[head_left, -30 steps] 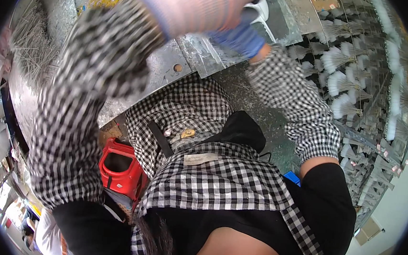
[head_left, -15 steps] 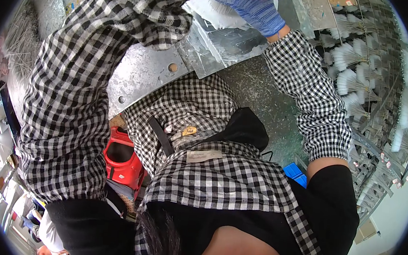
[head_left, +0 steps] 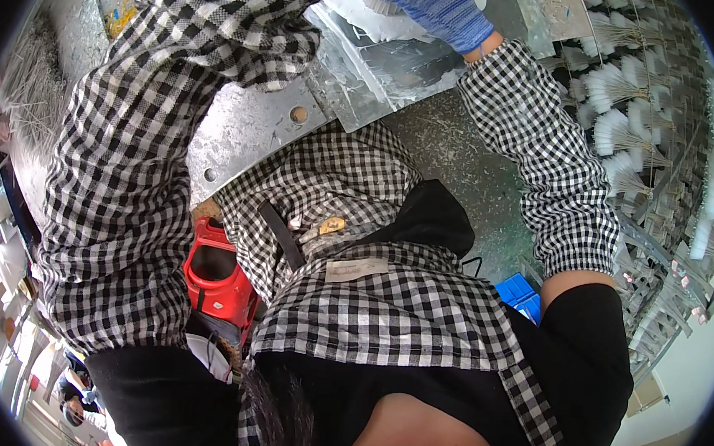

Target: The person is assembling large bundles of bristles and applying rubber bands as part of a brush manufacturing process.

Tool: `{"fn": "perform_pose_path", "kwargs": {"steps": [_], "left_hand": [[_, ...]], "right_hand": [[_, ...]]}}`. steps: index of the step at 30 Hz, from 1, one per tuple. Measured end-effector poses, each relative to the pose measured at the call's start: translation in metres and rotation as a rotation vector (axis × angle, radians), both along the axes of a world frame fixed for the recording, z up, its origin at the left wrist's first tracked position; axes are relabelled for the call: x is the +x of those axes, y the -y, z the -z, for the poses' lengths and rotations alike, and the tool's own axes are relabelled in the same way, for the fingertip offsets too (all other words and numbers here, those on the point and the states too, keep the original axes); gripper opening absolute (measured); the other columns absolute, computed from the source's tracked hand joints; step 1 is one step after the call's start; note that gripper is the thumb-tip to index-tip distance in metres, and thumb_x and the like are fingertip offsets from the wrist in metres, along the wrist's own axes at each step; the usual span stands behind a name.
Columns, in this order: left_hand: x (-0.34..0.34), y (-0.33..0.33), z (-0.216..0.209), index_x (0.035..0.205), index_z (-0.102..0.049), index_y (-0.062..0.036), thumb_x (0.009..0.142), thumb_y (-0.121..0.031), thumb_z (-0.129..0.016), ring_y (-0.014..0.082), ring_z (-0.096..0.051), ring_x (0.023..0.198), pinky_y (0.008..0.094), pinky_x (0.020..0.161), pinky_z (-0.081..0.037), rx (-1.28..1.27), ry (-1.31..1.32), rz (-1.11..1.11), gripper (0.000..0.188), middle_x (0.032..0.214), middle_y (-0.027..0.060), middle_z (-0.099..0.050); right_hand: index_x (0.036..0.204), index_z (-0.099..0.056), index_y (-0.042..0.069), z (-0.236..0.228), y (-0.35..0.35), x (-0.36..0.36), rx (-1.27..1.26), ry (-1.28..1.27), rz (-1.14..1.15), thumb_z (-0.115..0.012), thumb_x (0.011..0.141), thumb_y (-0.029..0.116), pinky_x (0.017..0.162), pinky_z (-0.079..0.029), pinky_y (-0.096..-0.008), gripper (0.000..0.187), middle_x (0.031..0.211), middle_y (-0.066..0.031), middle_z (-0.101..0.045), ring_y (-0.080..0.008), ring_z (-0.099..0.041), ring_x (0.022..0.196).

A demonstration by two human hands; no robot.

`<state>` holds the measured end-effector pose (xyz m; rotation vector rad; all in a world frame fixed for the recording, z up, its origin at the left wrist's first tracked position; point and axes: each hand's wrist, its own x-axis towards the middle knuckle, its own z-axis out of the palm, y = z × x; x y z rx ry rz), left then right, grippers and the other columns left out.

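My right hand (head_left: 447, 14), in a blue knitted glove with orange on it, reaches over a grey metal plate (head_left: 402, 71) at the top edge. White paste (head_left: 363, 20) is smeared across that plate, thickest just under the glove. The fingers are cut off by the top of the picture, so what they hold does not show. My left forearm, in a checked sleeve (head_left: 125, 188), bends toward the same spot, but the left hand itself lies past the upper edge.
A metal sheet with round holes (head_left: 251, 127) adjoins the plate. Bundles of white-tipped bristles (head_left: 624, 131) fill a rack at right. A red plastic container (head_left: 220, 275) and a blue box (head_left: 519, 296) stand low. Grey wires or bristles (head_left: 37, 80) are piled at left.
Both forearms have shifted slightly, the left sleeve a little to the left and upward. My right glove has moved slightly up and left over the pasted plate.
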<state>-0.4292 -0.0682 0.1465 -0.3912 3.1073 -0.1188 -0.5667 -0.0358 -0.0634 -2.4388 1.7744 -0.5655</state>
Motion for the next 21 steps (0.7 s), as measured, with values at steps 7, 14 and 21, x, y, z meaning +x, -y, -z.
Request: {"fn": "perform_pose_path", "kwargs": {"steps": [7, 14, 21], "left_hand": [[-0.013, 0.002, 0.014, 0.085, -0.076, -0.0043, 0.076, -0.02, -0.072, 0.0346, -0.069, 0.068, 0.0453, 0.063, -0.056, -0.045, 0.024, -0.085, 0.019, 0.072, 0.016, -0.069], [-0.008, -0.007, -0.002, 0.084, -0.076, -0.0043, 0.076, -0.019, -0.073, 0.0349, -0.069, 0.068, 0.0454, 0.062, -0.056, 0.001, 0.079, -0.084, 0.017, 0.071, 0.0166, -0.069], [-0.009, -0.012, -0.015, 0.087, -0.077, -0.0051, 0.076, -0.019, -0.073, 0.035, -0.071, 0.073, 0.0447, 0.065, -0.057, 0.063, 0.128, -0.022, 0.019, 0.075, 0.0185, -0.071]], "right_hand": [[0.145, -0.046, 0.013, -0.017, -0.011, 0.0, 0.17, -0.084, 0.045, -0.058, 0.098, 0.027, 0.113, -0.038, -0.0411, 0.05, 0.144, -0.0118, -0.052, -0.0293, -0.05, 0.132], [0.143, -0.05, 0.015, -0.034, -0.022, -0.001, 0.343, -0.166, 0.088, -0.056, 0.098, 0.024, 0.112, -0.039, -0.0409, 0.046, 0.142, -0.0108, -0.055, -0.0295, -0.052, 0.13], [0.141, -0.053, 0.017, -0.056, -0.031, -0.004, 0.512, -0.264, 0.154, -0.055, 0.099, 0.021, 0.111, -0.04, -0.0408, 0.042, 0.14, -0.0098, -0.057, -0.0297, -0.055, 0.128]]}}
